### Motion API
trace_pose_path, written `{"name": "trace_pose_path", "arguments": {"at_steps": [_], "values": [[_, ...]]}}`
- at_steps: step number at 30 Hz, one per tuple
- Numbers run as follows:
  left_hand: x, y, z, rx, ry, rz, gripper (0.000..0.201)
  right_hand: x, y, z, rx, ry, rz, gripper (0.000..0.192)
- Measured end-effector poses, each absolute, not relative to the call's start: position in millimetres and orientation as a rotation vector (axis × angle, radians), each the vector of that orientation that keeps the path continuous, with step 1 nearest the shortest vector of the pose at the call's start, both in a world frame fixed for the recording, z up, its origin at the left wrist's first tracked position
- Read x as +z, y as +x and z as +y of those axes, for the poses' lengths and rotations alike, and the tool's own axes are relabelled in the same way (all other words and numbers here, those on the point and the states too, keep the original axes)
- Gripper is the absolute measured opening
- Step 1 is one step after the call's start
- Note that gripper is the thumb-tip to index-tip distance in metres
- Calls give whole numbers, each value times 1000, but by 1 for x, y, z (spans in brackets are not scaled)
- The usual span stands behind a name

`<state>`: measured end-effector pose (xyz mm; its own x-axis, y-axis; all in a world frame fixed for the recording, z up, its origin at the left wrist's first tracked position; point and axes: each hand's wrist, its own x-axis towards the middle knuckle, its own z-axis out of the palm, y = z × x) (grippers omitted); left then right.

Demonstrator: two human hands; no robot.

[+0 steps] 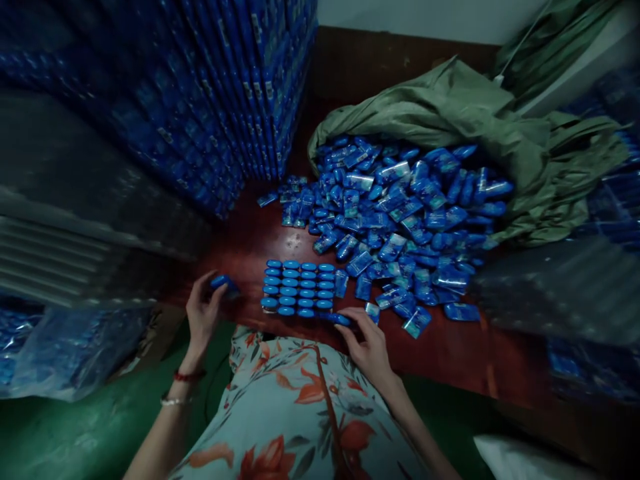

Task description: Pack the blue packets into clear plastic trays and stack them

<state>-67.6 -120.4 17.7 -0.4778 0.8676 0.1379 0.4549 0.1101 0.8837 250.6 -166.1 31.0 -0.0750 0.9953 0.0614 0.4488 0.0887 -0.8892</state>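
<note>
Dozens of small blue plastic packets [299, 288] sit in tidy rows mid-frame; your left hand [203, 312] pinches one packet [223, 282] in its fingers, your right hand [369, 343] lies open, fingertips on the nearest packet [336, 319], squaring rows on the red desk [450, 353].

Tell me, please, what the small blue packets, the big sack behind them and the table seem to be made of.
Blue packets: probably glossy plastic film, since they show bright highlights. Green sack: looks like matte woven fabric or coarse cloth, with soft crumpled folds. Table: appears to be dark red-brown wood with a smooth, slightly shiny finish; the grain is not clear.
</note>
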Motion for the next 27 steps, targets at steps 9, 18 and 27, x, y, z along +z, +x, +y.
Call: {"name": "trace_pose_path", "arguments": {"at_steps": [9, 18, 27], "values": [[6, -24, -179, 1204, 1314, 1887, 25, 22, 267, -165, 1108, -1587, -1437, 24], [5, -40, -169, 901, 2282, 1419, 34, 11, 261, -172, 1426, -1707, -904, 47], [3, -49, -159, 633, 2592, 1334, 23, 16, 269, -166, 1537, -1658, -980, 50]]}}
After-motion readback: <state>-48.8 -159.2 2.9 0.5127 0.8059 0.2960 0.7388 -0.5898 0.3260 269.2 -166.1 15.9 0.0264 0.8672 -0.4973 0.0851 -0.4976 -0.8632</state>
